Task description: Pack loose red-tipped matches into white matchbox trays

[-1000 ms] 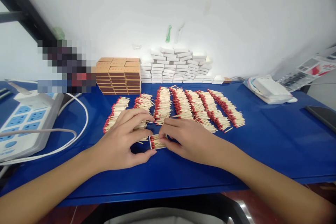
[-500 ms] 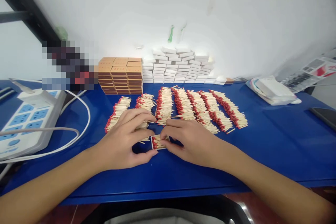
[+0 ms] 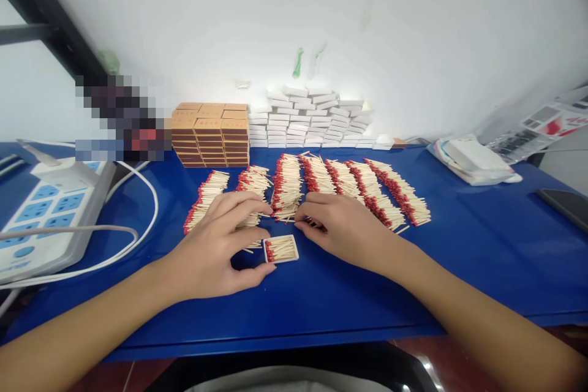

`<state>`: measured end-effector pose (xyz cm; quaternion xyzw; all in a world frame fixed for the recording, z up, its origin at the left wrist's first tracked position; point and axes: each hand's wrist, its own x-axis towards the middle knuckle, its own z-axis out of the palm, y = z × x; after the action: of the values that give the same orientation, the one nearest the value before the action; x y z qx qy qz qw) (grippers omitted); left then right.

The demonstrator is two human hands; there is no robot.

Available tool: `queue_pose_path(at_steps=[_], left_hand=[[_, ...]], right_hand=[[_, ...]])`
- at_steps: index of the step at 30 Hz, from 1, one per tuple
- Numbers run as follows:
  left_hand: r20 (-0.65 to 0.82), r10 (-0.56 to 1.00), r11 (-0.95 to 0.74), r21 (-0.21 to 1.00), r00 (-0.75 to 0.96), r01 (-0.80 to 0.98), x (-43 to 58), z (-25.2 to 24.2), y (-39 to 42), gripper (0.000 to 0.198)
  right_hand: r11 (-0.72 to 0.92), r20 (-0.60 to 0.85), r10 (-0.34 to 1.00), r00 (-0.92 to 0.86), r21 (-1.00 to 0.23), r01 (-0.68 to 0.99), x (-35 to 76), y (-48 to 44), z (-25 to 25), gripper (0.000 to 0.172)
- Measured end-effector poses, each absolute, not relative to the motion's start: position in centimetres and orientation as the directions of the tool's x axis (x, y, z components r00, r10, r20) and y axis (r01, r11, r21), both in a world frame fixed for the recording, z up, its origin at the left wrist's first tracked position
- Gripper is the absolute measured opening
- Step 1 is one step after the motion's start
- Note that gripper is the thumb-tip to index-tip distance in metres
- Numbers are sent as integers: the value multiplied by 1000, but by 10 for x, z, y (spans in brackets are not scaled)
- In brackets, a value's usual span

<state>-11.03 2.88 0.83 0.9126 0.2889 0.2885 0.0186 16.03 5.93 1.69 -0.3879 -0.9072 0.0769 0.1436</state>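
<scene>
A small white matchbox tray (image 3: 280, 248) partly filled with red-tipped matches lies on the blue table (image 3: 482, 257). My left hand (image 3: 220, 245) curls round the tray's left end, thumb at its near corner and fingers arched over the far side. My right hand (image 3: 342, 223) rests palm down just behind and right of the tray, its fingertips pinching at the near end of the rows of loose matches (image 3: 316, 187). What those fingers hold is hidden.
Brown matchbox sleeves (image 3: 209, 133) and white trays (image 3: 312, 116) are stacked against the wall. A white power strip (image 3: 43, 214) with cables (image 3: 138, 220) lies left. A wrapped white packet (image 3: 473, 159) and a dark phone (image 3: 567, 205) sit right.
My right hand has lifted off the tray and moved back and right to the match rows, leaving the tray's top uncovered. My left hand has stayed put.
</scene>
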Motion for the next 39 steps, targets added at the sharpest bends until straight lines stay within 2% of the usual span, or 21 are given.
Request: queue_pose_path(at_steps=[8,20,25,32,39], left_hand=[[521,534,-834,195,665,516,-110,9,28,24],[514,536,-835,203,670,512,-110,7,28,23],[509,545,-830,211,667,517,-110,6,28,23],[512,538,-834,206,670,512,-111,5,27,23],[515,534,-836,200,671,512,-110,7,29,22]], right_hand=[[694,205,718,-665,-281,662,159,59,17,23],[678,173,733,-658,-276,681,156,59,18,14],[718,199,693,-692,-279,638,158,60,16,26],[700,214,713,-668,-270,661,158,62,12,13],[628,135,774,-618,-282,725,156,63,17,8]])
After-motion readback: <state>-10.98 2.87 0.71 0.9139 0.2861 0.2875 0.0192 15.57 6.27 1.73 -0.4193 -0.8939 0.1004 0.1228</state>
